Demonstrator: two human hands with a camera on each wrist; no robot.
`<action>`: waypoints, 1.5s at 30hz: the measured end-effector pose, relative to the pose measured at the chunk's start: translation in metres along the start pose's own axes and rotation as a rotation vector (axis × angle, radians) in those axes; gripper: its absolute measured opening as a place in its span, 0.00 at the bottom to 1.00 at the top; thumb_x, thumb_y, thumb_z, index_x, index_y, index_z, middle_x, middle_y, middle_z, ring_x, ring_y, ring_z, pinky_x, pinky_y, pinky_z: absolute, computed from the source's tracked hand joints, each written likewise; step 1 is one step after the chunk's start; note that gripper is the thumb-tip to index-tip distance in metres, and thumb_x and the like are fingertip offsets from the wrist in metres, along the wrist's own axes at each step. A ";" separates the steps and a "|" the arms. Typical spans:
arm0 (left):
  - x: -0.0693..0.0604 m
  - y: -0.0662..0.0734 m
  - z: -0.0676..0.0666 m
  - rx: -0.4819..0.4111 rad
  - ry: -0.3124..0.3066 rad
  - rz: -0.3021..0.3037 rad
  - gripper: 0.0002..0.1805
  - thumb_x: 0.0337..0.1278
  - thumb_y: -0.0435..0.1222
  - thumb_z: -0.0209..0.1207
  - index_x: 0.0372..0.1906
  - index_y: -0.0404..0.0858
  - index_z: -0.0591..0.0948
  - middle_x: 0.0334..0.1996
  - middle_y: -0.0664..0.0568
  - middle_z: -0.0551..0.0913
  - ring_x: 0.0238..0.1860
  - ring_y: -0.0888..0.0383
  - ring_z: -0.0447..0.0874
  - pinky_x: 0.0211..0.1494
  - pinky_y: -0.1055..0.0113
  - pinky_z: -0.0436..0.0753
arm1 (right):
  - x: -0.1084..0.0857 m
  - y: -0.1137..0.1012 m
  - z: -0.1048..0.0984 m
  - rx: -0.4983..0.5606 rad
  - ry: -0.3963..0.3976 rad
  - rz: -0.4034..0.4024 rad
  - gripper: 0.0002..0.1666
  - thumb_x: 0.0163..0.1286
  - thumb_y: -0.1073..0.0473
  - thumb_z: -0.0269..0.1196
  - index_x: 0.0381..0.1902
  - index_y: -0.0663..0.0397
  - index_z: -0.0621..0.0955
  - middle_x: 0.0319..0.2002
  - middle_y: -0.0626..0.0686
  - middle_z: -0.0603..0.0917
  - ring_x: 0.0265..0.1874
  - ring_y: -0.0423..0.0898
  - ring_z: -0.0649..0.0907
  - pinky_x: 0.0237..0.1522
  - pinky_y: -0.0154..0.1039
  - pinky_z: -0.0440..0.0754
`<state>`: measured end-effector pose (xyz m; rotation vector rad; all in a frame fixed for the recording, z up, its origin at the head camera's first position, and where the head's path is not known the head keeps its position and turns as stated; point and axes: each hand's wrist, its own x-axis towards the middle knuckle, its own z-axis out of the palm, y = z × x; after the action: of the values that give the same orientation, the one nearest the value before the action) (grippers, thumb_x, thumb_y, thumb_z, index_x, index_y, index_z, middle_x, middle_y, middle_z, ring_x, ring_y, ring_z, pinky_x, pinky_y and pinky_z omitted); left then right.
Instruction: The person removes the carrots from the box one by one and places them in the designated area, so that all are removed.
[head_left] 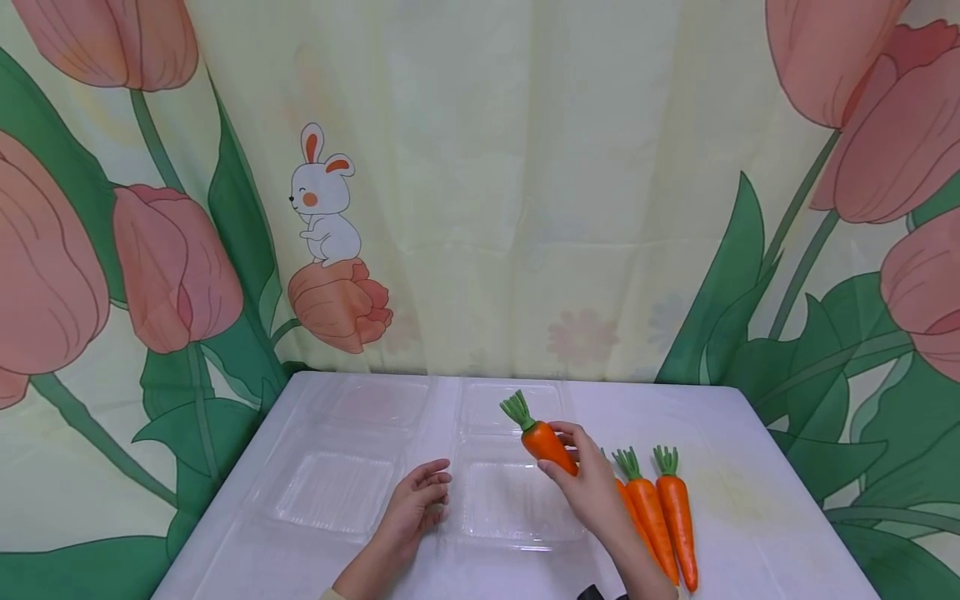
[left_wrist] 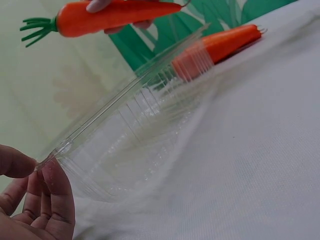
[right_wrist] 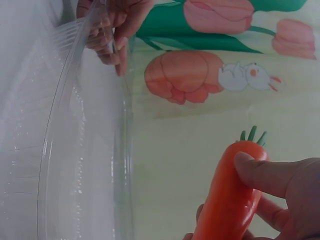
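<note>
An orange carrot [head_left: 546, 443] with short green stalks is in my right hand [head_left: 592, 487], held above the right-hand clear plastic box [head_left: 517, 546]. Thumb and fingers grip its thick upper part in the right wrist view, where the carrot [right_wrist: 227, 192] points stalks up. At the left rim of that same box is my left hand [head_left: 414, 507]. The left wrist view shows the thumb and fingers of the left hand [left_wrist: 45, 195] pinching the rim of the box [left_wrist: 125, 145]. Several more carrots [head_left: 677, 521] lie side by side to the right, partly hidden by the right forearm.
A second clear box [head_left: 333, 496] lies open on the left of the white-covered table [head_left: 757, 533]. Both boxes have their lids folded back toward the far edge, such as the right lid [head_left: 480, 408]. A curtain [head_left: 600, 208] printed with tulips and a rabbit hangs behind.
</note>
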<state>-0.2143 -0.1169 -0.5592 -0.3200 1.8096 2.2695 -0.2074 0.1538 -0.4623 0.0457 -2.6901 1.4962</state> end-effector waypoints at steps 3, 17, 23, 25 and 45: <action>0.000 0.000 0.000 0.001 -0.003 0.001 0.27 0.67 0.29 0.59 0.70 0.32 0.71 0.46 0.52 0.81 0.39 0.57 0.79 0.38 0.67 0.82 | 0.000 0.001 -0.006 0.015 -0.006 0.021 0.33 0.68 0.61 0.71 0.68 0.49 0.73 0.62 0.59 0.81 0.54 0.56 0.82 0.51 0.53 0.87; 0.000 0.000 0.000 0.004 0.001 0.005 0.28 0.66 0.29 0.59 0.70 0.32 0.71 0.46 0.52 0.81 0.39 0.57 0.79 0.38 0.66 0.82 | -0.001 0.012 -0.023 0.145 -0.052 0.098 0.34 0.72 0.54 0.68 0.72 0.48 0.70 0.62 0.63 0.78 0.55 0.58 0.82 0.50 0.51 0.86; 0.000 -0.001 -0.001 0.006 -0.003 0.007 0.27 0.67 0.29 0.59 0.70 0.32 0.71 0.46 0.53 0.81 0.39 0.57 0.79 0.38 0.66 0.82 | -0.001 0.016 -0.031 0.244 -0.089 0.195 0.38 0.71 0.47 0.68 0.74 0.46 0.68 0.63 0.61 0.77 0.56 0.54 0.83 0.53 0.49 0.84; 0.000 -0.001 -0.001 0.007 -0.006 0.009 0.27 0.67 0.29 0.59 0.70 0.33 0.71 0.46 0.53 0.81 0.40 0.57 0.79 0.38 0.66 0.82 | 0.000 0.017 -0.034 0.270 -0.102 0.214 0.39 0.71 0.46 0.67 0.75 0.47 0.67 0.65 0.62 0.76 0.58 0.56 0.82 0.55 0.49 0.84; -0.003 0.000 -0.001 0.012 -0.012 0.003 0.27 0.66 0.29 0.59 0.69 0.32 0.72 0.45 0.52 0.81 0.39 0.57 0.79 0.39 0.67 0.82 | -0.005 0.044 -0.071 0.362 -0.161 0.353 0.44 0.76 0.44 0.62 0.81 0.49 0.56 0.75 0.68 0.64 0.67 0.64 0.73 0.64 0.56 0.80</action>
<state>-0.2114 -0.1180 -0.5585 -0.3007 1.8185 2.2566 -0.2014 0.2376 -0.4622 -0.3217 -2.6046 2.1542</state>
